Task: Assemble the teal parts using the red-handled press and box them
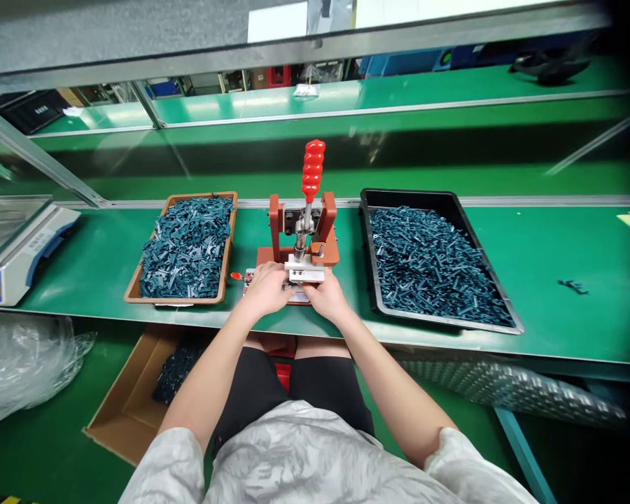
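A clamp fixture (329,224) with reddish-brown uprights stands on the bench in front of me. Its toggle clamp has a red ribbed handle (313,170) pointing straight up. Below the clamp sits a silver metal block (305,270). My left hand (267,288) is at the left of this block, fingers bent in around the fixture's lower plate. From the other side my right hand (326,295) reaches in, its thumb under the block's front edge. Both hands look closed, but whatever lies between their fingertips is hidden or too small to name.
To the left, a brown tray (131,290) holds a heap of dark teal plastic pieces. A black tray (370,280) of slim teal pieces stands right. Some loose pieces (573,286) lie farther right. A scale (21,252) sits far left; an open cardboard box (120,399) is below.
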`<state>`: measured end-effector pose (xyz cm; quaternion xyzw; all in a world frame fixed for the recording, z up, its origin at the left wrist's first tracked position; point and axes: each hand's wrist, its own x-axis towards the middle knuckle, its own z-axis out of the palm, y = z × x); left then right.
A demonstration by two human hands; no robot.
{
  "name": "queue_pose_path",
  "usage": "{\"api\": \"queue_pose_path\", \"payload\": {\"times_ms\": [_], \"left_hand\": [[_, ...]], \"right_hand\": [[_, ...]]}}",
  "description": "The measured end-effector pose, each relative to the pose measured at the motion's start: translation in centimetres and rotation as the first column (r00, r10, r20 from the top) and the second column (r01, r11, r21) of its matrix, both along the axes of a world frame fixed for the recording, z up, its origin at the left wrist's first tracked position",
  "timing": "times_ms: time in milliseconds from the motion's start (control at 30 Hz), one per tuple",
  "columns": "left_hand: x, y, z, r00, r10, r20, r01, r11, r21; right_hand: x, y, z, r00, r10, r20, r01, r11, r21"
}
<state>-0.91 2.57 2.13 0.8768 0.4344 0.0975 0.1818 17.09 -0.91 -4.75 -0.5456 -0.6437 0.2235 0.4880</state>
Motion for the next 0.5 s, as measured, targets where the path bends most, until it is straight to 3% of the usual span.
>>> {"api": "queue_pose_path", "payload": {"times_ms": [200, 500], "left_hand": [[0.13, -0.29, -0.36, 1.000, 0.022, 0.023, -0.022, 0.999, 0.025], [0.28, -0.61, -0.20, 0.999, 0.039, 0.018, -0.040, 0.998, 0.048]], "right_hand": [[0.37, -0.21, -0.55, 0.998, 0.062, -0.006, -0.062, 0.998, 0.015], [-0.17, -0.32, -0.64, 0.999, 0.009, -0.033, -0.007, 0.999, 0.041]]}}
